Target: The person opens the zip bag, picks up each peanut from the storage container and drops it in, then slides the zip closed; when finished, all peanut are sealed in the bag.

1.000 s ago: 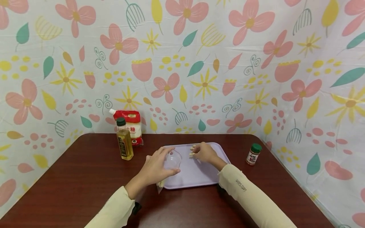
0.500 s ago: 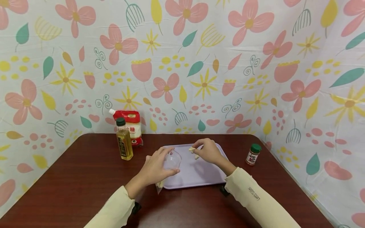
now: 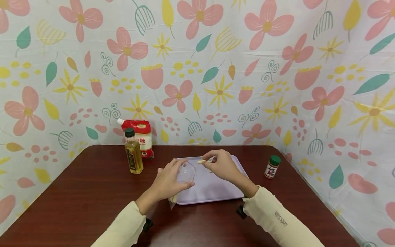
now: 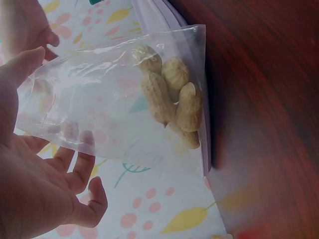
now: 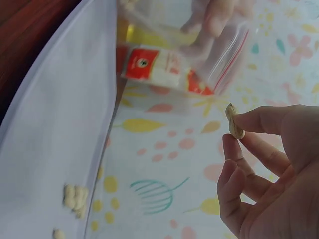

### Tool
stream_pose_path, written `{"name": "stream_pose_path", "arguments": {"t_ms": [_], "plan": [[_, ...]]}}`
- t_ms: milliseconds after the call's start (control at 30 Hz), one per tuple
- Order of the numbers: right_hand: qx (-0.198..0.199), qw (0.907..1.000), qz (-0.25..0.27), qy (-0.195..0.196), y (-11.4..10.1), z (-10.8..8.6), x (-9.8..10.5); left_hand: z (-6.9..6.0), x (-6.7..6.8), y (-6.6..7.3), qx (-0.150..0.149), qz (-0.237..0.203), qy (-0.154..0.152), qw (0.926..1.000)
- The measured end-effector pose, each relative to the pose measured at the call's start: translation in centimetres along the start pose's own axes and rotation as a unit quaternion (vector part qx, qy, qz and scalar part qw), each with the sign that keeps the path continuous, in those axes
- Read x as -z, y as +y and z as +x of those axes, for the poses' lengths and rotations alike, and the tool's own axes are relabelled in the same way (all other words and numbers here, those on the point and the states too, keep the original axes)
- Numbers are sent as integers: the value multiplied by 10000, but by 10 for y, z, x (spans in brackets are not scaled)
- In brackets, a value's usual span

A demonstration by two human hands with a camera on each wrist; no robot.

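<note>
Green-lidded red jar (image 3: 272, 167), three o'clock from right hand (image 3: 223, 166) pinching tan peanut (image 5: 233, 122), now nearer clear plastic bag (image 4: 99, 97) held in left hand (image 3: 168, 180).

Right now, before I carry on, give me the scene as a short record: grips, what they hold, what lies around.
Left grip: holds a clear plastic bag by its open mouth
Right grip: pinches one tan unshelled peanut, outside the bag
Bag contents: several unshelled peanuts at the closed end
Beneath: pale purple rectangular tray, bearing more loose peanuts
Left of tray: green-capped bottle of yellow liquid; behind it, red-and-white spouted pouch
Right of tray: small green-lidded jar
</note>
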State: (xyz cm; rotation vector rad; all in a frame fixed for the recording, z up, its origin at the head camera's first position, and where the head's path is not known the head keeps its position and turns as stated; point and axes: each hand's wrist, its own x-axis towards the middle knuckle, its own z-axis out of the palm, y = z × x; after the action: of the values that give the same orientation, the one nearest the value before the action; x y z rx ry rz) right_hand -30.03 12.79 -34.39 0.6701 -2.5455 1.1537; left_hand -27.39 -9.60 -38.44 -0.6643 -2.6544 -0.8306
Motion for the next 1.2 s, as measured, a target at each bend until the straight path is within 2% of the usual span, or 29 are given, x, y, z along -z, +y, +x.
{"name": "stream_pose_path", "arguments": {"t_ms": [167,333,533,633,900,1000,1200], "plan": [[332,9994,50,-130,-16,-5,-3,1,-1,1,59,-72,8,10000],[402,9987,-33,-313,-26,-9,-7,1,-1,2,54,-130,53,9999],[485,9985,-69,-229,-24,-10,-6,1,0,4,51,-94,52,9999],[521,9985,-51,-158,-16,-7,-5,2,0,4,77,-109,56,9999],[-35,9998,-88,-202,21,6,-6,0,0,3,57,-135,33,9999],[-177,9993,-126,-303,36,10,-7,0,0,3,50,-142,12,9999],[-176,9972,-199,-693,67,16,-10,0,0,2,43,-123,-37,9999]]}}
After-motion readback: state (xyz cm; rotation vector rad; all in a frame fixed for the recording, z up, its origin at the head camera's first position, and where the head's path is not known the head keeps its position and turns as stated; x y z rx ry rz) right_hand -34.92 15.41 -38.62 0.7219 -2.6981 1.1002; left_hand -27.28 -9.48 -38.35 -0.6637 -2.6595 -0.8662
